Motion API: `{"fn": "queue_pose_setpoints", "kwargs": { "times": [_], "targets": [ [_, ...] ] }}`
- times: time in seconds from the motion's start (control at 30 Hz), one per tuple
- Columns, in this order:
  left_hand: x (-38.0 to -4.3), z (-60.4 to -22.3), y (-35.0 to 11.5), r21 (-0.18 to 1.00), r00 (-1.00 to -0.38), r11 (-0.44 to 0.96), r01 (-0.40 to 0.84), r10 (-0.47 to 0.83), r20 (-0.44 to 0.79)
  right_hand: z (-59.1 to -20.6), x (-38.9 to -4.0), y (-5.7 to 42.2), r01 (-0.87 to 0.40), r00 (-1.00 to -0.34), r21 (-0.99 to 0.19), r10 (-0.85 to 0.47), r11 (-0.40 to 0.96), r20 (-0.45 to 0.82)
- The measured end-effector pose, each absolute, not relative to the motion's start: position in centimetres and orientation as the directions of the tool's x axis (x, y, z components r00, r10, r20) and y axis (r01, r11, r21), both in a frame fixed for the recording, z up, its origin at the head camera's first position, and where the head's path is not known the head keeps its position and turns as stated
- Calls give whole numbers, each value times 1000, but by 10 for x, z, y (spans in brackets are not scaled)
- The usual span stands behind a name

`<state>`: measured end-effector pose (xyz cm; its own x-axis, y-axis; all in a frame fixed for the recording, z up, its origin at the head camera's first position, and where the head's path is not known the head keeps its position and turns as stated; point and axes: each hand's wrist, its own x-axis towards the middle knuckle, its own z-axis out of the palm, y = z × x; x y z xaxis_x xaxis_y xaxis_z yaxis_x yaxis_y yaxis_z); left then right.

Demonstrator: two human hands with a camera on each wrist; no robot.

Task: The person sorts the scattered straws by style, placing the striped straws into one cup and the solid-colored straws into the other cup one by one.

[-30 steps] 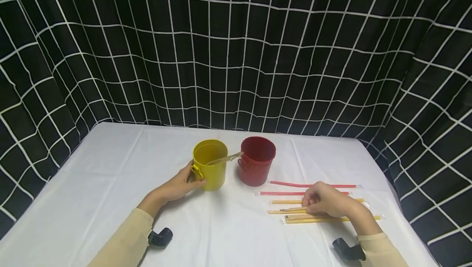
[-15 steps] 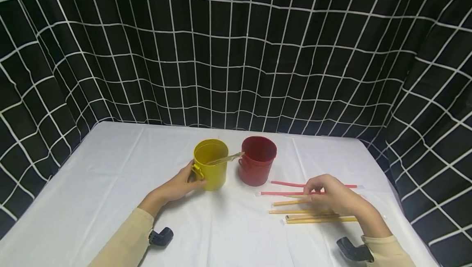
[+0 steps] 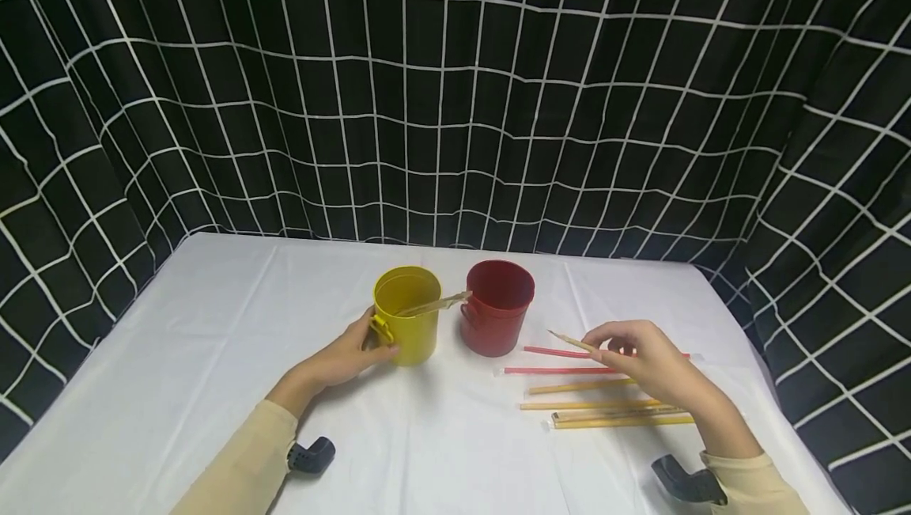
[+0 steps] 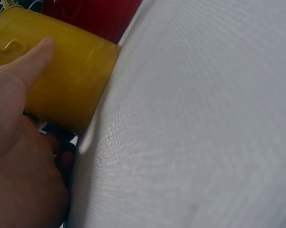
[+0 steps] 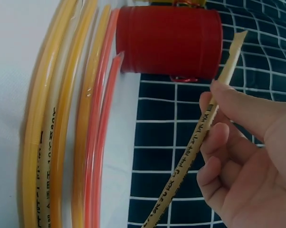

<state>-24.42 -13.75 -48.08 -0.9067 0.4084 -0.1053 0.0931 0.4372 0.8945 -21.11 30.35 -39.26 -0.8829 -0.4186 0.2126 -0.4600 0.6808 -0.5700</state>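
My left hand (image 3: 342, 357) holds the yellow bucket (image 3: 418, 341) at its left side, the thumb across the near wall and the other fingers behind. Brown paper-wrapped straws (image 3: 436, 307) lean out of that bucket over its right rim. Between thumb and fingertips my right hand (image 3: 653, 361) pinches another paper-wrapped straw (image 5: 178, 168), printed with dark characters. It is raised above the straws on the table, its torn-looking end pointing toward the buckets. The red bucket (image 3: 493, 331) stands just right of the yellow one.
Two red straws (image 3: 555, 371) and several yellow-orange straws (image 3: 584, 406) lie in a row on the white tablecloth (image 3: 235, 309) below my right hand. A brown paper-wrapped straw (image 5: 49, 142) lies among the yellow ones. Black grid-patterned cloth (image 3: 441, 104) surrounds the table's back and sides.
My right hand has lifted the paper-wrapped straw from the row and moved up and away from me with it. The left hand stays on the yellow bucket.
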Motion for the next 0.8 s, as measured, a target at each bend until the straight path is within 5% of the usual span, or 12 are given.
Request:
{"fn": "queue_pose_setpoints", "kwargs": {
  "times": [0.47,0.8],
  "targets": [
    [-244,-478,-137,895,-902,433,108,422,-95,-384,-206,300,-420,-906,-604,-355,677,232],
    [-244,-477,-137,901,-898,420,111,430,-90,-377,-200,296,-518,-852,-559,-328,647,409]
  ]
}}
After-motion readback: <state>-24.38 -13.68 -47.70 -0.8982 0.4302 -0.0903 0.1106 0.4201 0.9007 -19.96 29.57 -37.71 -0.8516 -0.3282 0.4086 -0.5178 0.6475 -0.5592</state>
